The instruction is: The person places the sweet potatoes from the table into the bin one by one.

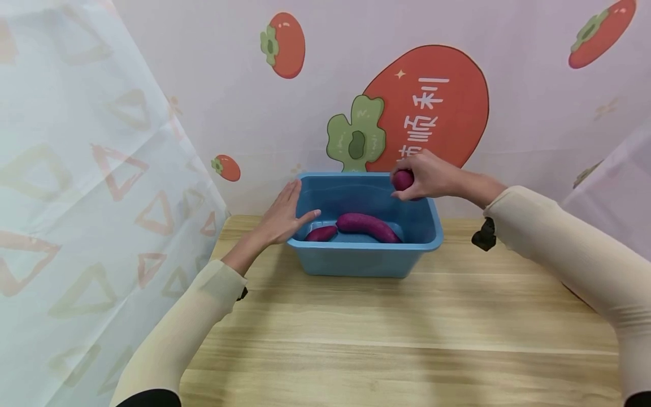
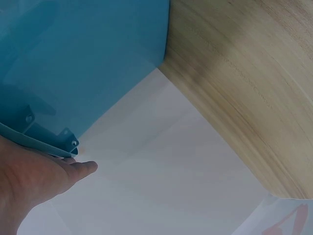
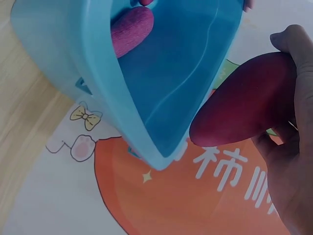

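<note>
A blue plastic basin (image 1: 356,261) stands on the table at the back. Inside it lie a long curved purple sweet potato (image 1: 367,224) and, at the left, a smaller sweet potato (image 1: 321,233). My left hand (image 1: 281,217) rests on the basin's left rim with straight fingers, the thumb reaching over the inside. In the left wrist view, that hand (image 2: 41,174) lies along the underside of the rim. Over the back right corner of the basin, my right hand (image 1: 432,176) grips a plump, dark sweet potato (image 3: 242,100) that tapers to a rounded end.
The wooden table (image 1: 356,339) stretches out in front of the basin. Behind it rises a pale cloth (image 1: 203,68) printed with persimmons and white writing. Another patterned sheet (image 1: 91,198) hangs along the left side. Both forearms wear beige sleeves (image 1: 559,237).
</note>
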`<action>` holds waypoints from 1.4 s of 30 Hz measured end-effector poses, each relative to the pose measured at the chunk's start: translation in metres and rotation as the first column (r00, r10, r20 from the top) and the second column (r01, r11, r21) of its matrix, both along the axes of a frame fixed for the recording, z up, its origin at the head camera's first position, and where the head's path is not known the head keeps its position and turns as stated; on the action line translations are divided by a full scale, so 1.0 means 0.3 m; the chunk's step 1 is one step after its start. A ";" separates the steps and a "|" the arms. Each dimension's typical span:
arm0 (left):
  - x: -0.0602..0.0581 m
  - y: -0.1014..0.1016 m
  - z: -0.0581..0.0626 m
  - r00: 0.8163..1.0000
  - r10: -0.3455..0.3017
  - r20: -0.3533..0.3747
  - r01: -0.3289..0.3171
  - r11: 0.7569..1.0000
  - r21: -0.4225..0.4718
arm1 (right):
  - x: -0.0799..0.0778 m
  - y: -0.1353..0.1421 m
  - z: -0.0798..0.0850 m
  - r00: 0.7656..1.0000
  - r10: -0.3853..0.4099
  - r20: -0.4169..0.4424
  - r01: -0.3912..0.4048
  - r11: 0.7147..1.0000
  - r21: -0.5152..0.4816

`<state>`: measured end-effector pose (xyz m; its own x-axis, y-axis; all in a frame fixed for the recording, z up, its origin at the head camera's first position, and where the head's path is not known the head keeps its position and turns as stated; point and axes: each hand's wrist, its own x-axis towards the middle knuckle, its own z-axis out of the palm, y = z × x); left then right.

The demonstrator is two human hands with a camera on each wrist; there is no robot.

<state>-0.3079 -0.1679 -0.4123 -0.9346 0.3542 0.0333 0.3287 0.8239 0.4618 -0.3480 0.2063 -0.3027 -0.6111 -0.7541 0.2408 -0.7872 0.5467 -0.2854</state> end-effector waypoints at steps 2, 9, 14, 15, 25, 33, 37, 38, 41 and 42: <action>0.000 0.001 -0.002 1.000 0.002 0.000 -0.002 1.000 0.003 | -0.002 -0.006 -0.001 1.000 0.003 0.012 -0.003 1.000 0.004; 0.004 0.004 -0.007 1.000 0.005 0.008 -0.005 1.000 0.005 | -0.009 -0.025 -0.017 0.999 -0.008 0.049 0.007 1.000 0.030; 0.003 0.006 -0.013 1.000 0.003 0.009 -0.003 1.000 -0.003 | -0.011 -0.042 -0.024 0.997 -0.018 0.072 0.015 0.999 0.043; 0.004 0.006 -0.013 1.000 0.002 0.009 -0.002 1.000 0.000 | -0.011 -0.044 -0.024 0.997 -0.018 0.075 0.015 0.999 0.043; 0.000 0.007 -0.020 1.000 0.003 -0.001 -0.003 1.000 0.011 | -0.015 -0.069 -0.020 0.994 -0.009 0.111 0.005 0.999 0.041; -0.005 0.005 -0.018 1.000 -0.001 -0.006 0.001 1.000 0.002 | -0.012 -0.073 -0.016 0.989 -0.054 0.139 0.042 0.995 0.086; -0.007 0.004 -0.016 1.000 0.001 -0.009 -0.001 1.000 0.006 | -0.014 -0.065 -0.010 0.988 -0.079 0.130 0.064 0.992 0.111; -0.008 0.003 -0.015 1.000 0.001 -0.011 -0.001 1.000 0.004 | -0.016 -0.063 -0.009 0.988 -0.081 0.129 0.066 0.991 0.113; -0.010 0.000 -0.015 1.000 0.005 -0.012 -0.005 1.000 0.000 | -0.020 -0.055 -0.009 0.988 -0.082 0.128 0.067 0.991 0.117; -0.011 -0.001 -0.014 1.000 0.006 -0.012 -0.006 1.000 -0.001 | -0.022 -0.053 -0.010 0.988 -0.084 0.129 0.068 0.991 0.119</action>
<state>-0.3111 -0.1683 -0.4165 -0.9364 0.3482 0.0441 0.3289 0.8265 0.4569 -0.3545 0.1906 -0.3057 -0.6884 -0.7221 0.0681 -0.7012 0.6385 -0.3173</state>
